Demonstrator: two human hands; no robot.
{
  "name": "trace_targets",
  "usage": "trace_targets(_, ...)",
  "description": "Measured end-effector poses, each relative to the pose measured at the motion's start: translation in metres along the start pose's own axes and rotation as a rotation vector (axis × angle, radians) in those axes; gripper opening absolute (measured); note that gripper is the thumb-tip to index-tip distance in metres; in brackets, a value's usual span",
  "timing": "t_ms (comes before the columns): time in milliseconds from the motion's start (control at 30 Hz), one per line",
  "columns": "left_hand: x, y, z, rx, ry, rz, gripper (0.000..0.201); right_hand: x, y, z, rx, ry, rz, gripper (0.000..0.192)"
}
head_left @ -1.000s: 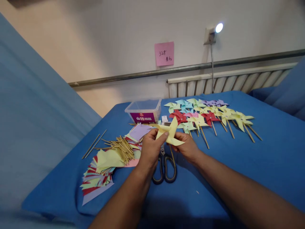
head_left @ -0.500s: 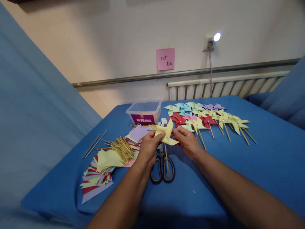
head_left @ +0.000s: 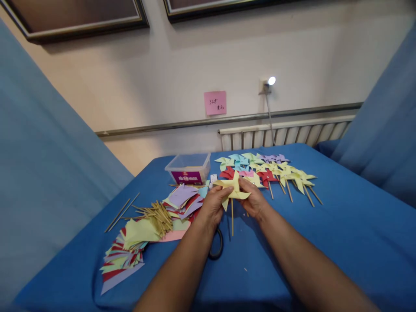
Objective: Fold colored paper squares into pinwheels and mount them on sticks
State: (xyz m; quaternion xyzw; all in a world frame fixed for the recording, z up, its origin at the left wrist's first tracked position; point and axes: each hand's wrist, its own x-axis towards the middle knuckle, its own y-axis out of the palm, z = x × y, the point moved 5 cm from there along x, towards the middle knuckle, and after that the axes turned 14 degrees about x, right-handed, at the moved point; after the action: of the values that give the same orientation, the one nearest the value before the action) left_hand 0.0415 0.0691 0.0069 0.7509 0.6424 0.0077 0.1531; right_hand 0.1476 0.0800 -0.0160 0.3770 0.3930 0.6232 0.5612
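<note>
A pale yellow paper pinwheel (head_left: 236,193) is held up between my hands over the middle of the table, its thin wooden stick (head_left: 232,221) hanging down. My left hand (head_left: 212,206) grips it from the left, thumb lying on the paper near the centre. From the right, my right hand (head_left: 255,199) has its fingers closed at the pinwheel's edge, with some fingertips hidden behind the paper. Beneath my left wrist, a pair of scissors (head_left: 221,246) lies on the blue cloth, mostly covered, with a dark handle loop showing.
Finished pinwheels (head_left: 268,175) in several colours lie at the back right. Loose sticks (head_left: 160,216) and cut coloured paper sheets (head_left: 125,251) spread out on the left. Behind them stands a clear plastic box (head_left: 188,177) with a purple label. The table has a blue cloth (head_left: 325,242).
The view has tilted up, bringing picture frames into sight. The pinwheel has turned and its stick hangs clearer of the scissors. Both hands stay on it, the right one closer in.
</note>
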Motion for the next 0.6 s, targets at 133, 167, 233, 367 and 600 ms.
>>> trace_targets(133, 0.011, 0.004, 0.006, 0.044, 0.002, 0.033, 0.033, 0.01, -0.009, 0.006, 0.006, 0.001, -0.006, 0.022)
trace_targets(167, 0.012, 0.004, 0.008, 0.042, -0.002, 0.043, 0.034, 0.013, -0.012, 0.005, 0.012, 0.011, -0.019, 0.023)
trace_targets(233, 0.011, -0.001, 0.009, 0.041, 0.002, 0.042, 0.035, 0.016, -0.017, 0.001, 0.04, 0.049, -0.058, 0.026)
trace_targets(367, 0.005, -0.01, 0.007, 0.075, -0.022, 0.074, 0.035, 0.015, -0.019, -0.006, 0.068, 0.164, -0.069, 0.034)
trace_targets(600, -0.001, -0.008, 0.01, 0.064, -0.049, 0.14, 0.027, 0.006, -0.014, -0.002, -0.043, 0.149, 0.027, 0.031)
